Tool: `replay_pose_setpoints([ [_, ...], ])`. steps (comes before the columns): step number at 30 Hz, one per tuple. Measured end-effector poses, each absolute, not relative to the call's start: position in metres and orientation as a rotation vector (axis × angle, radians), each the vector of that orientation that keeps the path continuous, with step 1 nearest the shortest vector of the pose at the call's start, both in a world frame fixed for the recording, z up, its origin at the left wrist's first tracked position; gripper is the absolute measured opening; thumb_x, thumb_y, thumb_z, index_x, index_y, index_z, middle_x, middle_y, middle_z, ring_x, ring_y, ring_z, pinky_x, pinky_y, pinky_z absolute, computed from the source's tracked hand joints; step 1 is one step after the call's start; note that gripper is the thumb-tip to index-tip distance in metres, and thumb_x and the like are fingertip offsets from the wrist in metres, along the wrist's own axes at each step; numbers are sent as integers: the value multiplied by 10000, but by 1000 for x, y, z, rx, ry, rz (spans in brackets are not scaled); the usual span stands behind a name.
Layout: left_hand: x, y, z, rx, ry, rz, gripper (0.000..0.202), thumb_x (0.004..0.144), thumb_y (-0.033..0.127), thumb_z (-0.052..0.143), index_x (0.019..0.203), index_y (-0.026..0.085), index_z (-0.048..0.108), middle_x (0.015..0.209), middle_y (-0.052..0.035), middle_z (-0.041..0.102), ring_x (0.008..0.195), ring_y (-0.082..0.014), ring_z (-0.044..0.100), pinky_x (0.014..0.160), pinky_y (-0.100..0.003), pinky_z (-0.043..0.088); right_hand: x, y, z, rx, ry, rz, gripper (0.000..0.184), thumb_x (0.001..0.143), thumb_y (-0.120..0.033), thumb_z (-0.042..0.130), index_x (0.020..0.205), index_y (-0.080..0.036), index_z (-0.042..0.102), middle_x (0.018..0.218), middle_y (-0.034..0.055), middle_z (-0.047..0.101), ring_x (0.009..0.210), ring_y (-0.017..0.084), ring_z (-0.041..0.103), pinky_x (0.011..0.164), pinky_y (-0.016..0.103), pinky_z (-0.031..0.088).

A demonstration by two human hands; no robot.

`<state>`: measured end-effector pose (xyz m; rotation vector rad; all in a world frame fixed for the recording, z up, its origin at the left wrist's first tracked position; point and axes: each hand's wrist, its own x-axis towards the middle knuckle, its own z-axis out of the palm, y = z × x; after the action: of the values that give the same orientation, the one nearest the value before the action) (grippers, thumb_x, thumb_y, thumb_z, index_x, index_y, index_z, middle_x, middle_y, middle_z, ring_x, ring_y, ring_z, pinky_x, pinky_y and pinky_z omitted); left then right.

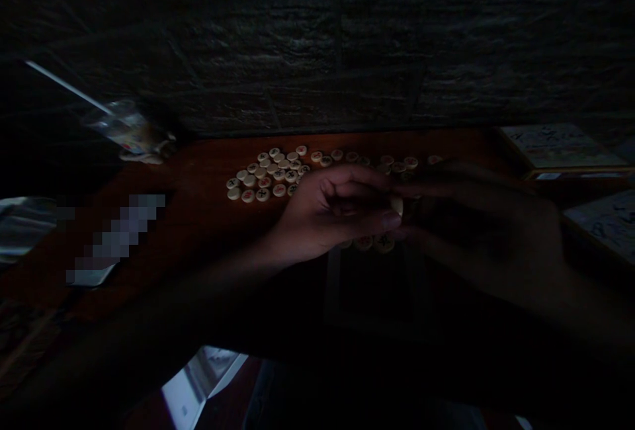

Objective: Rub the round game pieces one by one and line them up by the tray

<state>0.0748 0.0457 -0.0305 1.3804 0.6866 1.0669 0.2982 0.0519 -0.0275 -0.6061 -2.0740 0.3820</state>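
One pale disc, finger-clamped in left hand, right hand alongside, its fingers too dark to tell, marked discs beyond.

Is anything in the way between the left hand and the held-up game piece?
Nothing I can see. The left hand has its thumb right at the game piece; the right hand is close by.

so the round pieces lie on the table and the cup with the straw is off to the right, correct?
Not quite: the head view shows the cup with the straw off to the left. The round pieces do lie on the table.
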Motion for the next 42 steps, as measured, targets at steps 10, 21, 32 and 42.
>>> replay_pose_setpoints([
  [10,74,43,-27,1382,690,1067,294,762,196,907,1027,186,778,886,-17,807,703,-143,750,630,-208,598,297,51,-27,-584,-2064,395,350,847,-213,834,1184,-202,740,985,49,702,885,170,689,731,289,577],
  [21,74,42,-23,1443,823,1035,207,796,256,879,972,179,800,836,-35,806,617,-146,721,544,-209,568,295,54,-29,-556,-2046,456,396,842,-193,833,1224,-233,735,913,22,703,796,158,661,699,293,553],
  [32,75,42,-24,1417,765,1038,207,757,173,893,944,179,803,809,-18,793,637,-132,714,571,-189,562,297,58,-31,-494,-2075,402,335,869,-194,810,1196,-208,736,919,33,708,786,145,671,705,274,561],
  [42,71,46,-29,1541,805,1074,224,785,238,886,992,188,817,933,-37,820,786,-175,766,670,-215,598,293,57,-33,-559,-2058,428,365,882,-235,805,1240,-231,732,924,30,718,776,140,670,687,270,556],
])
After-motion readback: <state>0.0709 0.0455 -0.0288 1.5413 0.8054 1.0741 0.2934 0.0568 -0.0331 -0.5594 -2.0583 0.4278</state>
